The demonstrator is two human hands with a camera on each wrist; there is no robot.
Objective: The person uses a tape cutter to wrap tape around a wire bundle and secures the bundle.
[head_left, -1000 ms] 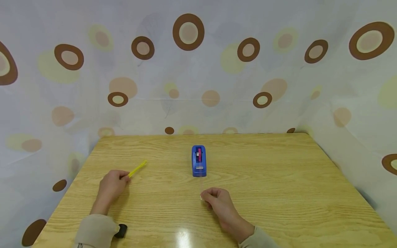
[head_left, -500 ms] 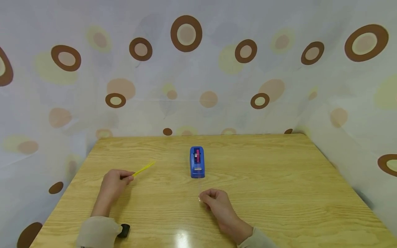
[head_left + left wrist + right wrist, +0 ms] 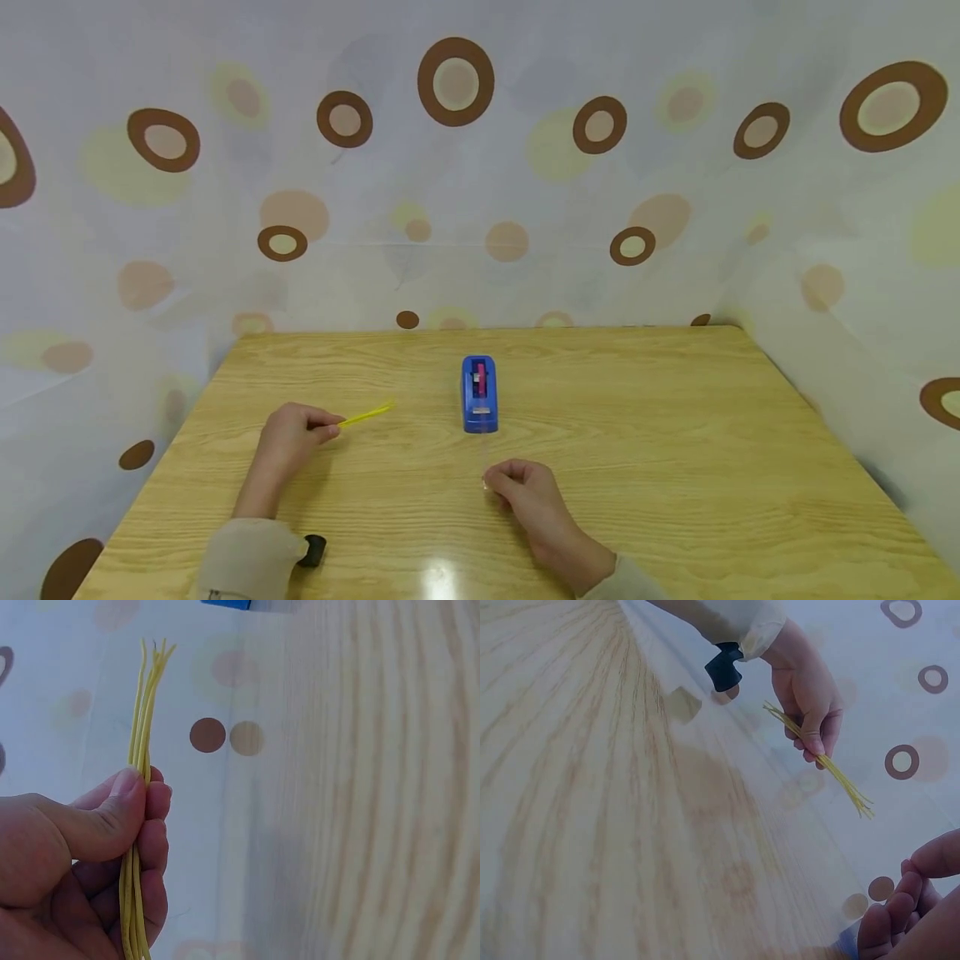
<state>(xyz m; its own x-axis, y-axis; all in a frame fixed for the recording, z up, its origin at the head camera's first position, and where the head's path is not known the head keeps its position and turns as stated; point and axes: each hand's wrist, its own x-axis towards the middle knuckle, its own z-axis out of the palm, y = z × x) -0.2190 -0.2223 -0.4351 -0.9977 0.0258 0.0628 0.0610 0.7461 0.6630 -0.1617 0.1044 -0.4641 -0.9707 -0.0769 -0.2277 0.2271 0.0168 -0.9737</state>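
1. head view: your left hand [image 3: 288,433] sits toward the left edge of the table [image 3: 675,433], thumb and fingers pinched on a bundle of thin yellow strands [image 3: 365,414] that points toward the blue tape dispenser [image 3: 479,393] near the far edge. your right hand [image 3: 525,492] is curled in front of the dispenser, fingertips pinched on what looks like a clear strip of tape; the strip is faint
2. left wrist view: the thumb [image 3: 112,806] presses the strands [image 3: 146,705] against the forefinger. they look light, thin and springy, and the free ends splay, so hold them close to the middle and squeeze evenly or single strands may slide out
3. right wrist view: the strands [image 3: 832,774] stick out of both sides of the left hand [image 3: 806,697]. the right fingertips [image 3: 900,911] are bunched; the tape itself can't be made out here
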